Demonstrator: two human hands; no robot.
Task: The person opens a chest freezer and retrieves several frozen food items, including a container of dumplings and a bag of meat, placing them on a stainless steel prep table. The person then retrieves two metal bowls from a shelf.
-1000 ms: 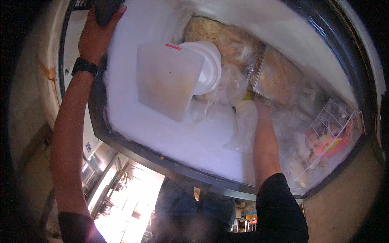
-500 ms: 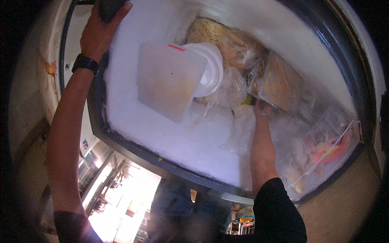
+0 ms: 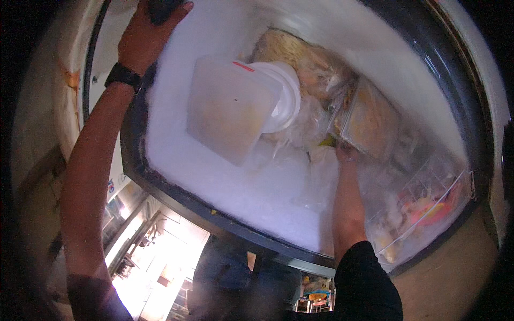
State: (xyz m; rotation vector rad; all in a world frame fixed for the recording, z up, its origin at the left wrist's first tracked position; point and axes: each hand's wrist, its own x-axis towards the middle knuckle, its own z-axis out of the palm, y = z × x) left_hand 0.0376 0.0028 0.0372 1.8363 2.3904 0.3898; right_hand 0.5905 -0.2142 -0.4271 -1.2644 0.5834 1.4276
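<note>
My left hand (image 3: pixel 143 38) is closed round the dark rim (image 3: pixel 163 9) of a frosty chest freezer at the upper left, thumb on the inner side. My right hand (image 3: pixel 348 153) reaches down into the freezer, at the lower edge of a clear plastic-wrapped pack (image 3: pixel 370 120) with pale tan contents. Its fingers are mostly hidden there, so their grip does not show. Beside it lie a clear plastic bag (image 3: pixel 308 123) and a small yellow-green thing (image 3: pixel 327 140) I cannot make out.
A translucent square tub (image 3: pixel 230 109) with a red strip stands left of centre, against a round white container (image 3: pixel 286 99). Bagged yellowish food (image 3: pixel 278 47) lies behind them. A white wire basket (image 3: pixel 423 214) with pink and yellow packs hangs at the right. Cold mist blurs the lower right.
The view has shifted slightly, so the freezer contents sit a little further right and lower. My left hand keeps its place on the rim. My right hand stays by the wrapped pack.
</note>
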